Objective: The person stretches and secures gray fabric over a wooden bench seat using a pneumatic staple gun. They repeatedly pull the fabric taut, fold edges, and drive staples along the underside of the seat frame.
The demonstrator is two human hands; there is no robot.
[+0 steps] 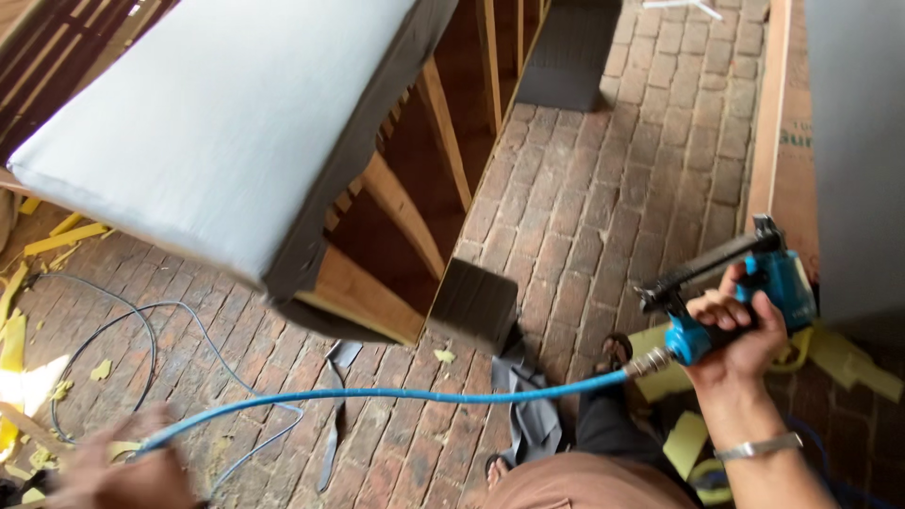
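Gripping tight, the right hand closes its grip around the handle of a blue pneumatic staple gun, held low at the right above the brick floor. A blue air hose runs from the gun's base leftward to the left hand, which is blurred; its grip cannot be told. An upturned sofa frame with grey fabric lies ahead, well apart.

The staple gun is bright blue with a black top. Its hose is blue too. The sofa cushion is light grey with dark edges. The floor is reddish-brown brick. Foam scraps are yellow.
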